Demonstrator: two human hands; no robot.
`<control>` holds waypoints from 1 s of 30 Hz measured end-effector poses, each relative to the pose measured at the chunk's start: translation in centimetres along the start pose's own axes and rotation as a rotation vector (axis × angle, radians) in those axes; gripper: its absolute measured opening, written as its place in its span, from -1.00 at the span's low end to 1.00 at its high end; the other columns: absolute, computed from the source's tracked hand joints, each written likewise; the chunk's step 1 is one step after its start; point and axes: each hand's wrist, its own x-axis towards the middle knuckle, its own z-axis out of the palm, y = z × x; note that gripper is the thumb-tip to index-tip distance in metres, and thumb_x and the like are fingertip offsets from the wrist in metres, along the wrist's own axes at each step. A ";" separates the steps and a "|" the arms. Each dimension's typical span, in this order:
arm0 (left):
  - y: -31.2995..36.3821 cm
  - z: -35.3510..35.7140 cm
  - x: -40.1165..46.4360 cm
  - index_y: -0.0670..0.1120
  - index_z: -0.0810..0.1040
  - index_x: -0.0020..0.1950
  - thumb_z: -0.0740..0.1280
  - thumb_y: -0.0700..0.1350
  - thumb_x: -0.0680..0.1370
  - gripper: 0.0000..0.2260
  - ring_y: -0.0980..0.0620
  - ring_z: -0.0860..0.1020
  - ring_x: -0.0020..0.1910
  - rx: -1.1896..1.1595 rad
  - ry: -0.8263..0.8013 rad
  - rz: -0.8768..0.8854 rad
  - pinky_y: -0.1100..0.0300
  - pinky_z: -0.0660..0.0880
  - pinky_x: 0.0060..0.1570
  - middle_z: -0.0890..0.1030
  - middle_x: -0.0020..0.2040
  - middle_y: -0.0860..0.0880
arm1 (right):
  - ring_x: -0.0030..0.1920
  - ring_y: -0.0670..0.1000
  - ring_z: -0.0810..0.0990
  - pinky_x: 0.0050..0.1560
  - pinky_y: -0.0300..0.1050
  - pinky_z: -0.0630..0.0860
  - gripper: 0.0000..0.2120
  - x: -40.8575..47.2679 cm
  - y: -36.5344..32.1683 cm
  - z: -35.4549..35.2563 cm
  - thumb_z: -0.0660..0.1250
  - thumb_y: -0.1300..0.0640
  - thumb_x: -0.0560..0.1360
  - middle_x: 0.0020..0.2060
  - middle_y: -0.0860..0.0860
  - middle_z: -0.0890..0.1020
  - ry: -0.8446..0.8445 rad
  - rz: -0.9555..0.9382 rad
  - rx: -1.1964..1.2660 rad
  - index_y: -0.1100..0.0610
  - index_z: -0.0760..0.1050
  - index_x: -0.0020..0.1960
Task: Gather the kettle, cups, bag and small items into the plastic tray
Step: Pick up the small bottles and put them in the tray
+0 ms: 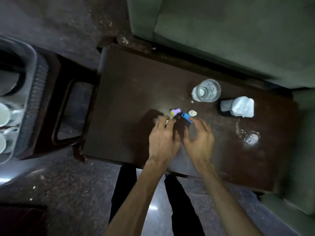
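On the dark wooden table (129, 92) lie a small purple item with a yellow end (175, 111), a blue oblong item (186, 117) and a small white cap (192, 113). My left hand (162, 133) rests just below the purple item, fingers curled over something small and pale that I cannot identify. My right hand (198, 136) has its fingertips touching the blue item's near end. A grey plastic tray (32, 92) at the far left holds white cups (4, 114).
A clear plastic cup (207, 90) stands at the back of the table. A dark container with a white crumpled bag (242, 106) lies to its right. A wet glassy patch (250, 137) marks the table's right side. A green sofa lies behind.
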 end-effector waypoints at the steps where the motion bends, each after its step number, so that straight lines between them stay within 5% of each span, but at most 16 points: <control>1: 0.3 0.8 0.4 -0.16 0.60 0.32 0.40 -0.17 0.49 -0.61 -0.21 0.57 0.24 0.021 -0.014 -0.006 -0.09 0.57 0.16 0.59 0.30 -0.16 | 0.10 0.26 0.70 0.15 0.08 0.59 -0.70 0.3 0.9 -0.3 0.51 0.31 0.44 0.08 0.15 0.74 0.009 0.031 -0.009 0.21 0.69 0.18; 7: 0.9 4.4 4.1 -0.10 0.59 0.34 0.39 -0.18 0.48 -0.59 -0.16 0.54 0.22 0.126 0.005 -0.023 -0.07 0.54 0.18 0.56 0.25 -0.11 | -0.05 0.22 0.72 -0.04 0.09 0.63 -0.77 2.1 4.4 -0.3 0.50 0.16 0.49 -0.03 0.10 0.74 0.028 0.214 0.012 0.12 0.69 0.15; 13: 0.2 6.0 7.5 -0.12 0.56 0.33 0.39 -0.12 0.57 -0.66 -0.12 0.52 0.26 0.222 0.022 -0.031 -0.02 0.54 0.16 0.52 0.29 -0.11 | -0.03 0.18 0.71 -0.02 0.04 0.64 -0.63 5.4 5.0 1.6 0.51 0.15 0.48 0.06 0.10 0.70 -0.109 0.076 0.044 0.04 0.67 0.29; 19: -0.7 7.1 8.1 -0.13 0.62 0.25 0.38 -0.16 0.55 -0.72 -0.14 0.53 0.23 0.265 0.008 0.040 -0.02 0.51 0.19 0.54 0.23 -0.12 | -0.02 0.18 0.70 0.03 0.09 0.61 -0.78 7.0 5.3 2.4 0.42 0.18 0.56 0.04 0.10 0.69 -0.107 0.055 -0.016 0.08 0.69 0.20; 30: -1.3 -0.5 5.4 -0.17 0.64 -0.04 0.47 -0.19 0.53 -0.94 0.03 0.62 -0.09 -0.322 0.500 -0.077 0.01 0.59 -0.06 0.63 -0.03 -0.03 | -0.21 -0.14 0.67 -0.15 -0.16 0.64 -0.86 4.5 -2.9 3.0 0.52 0.07 0.49 -0.14 -0.13 0.72 0.076 -0.041 0.339 0.02 0.68 0.04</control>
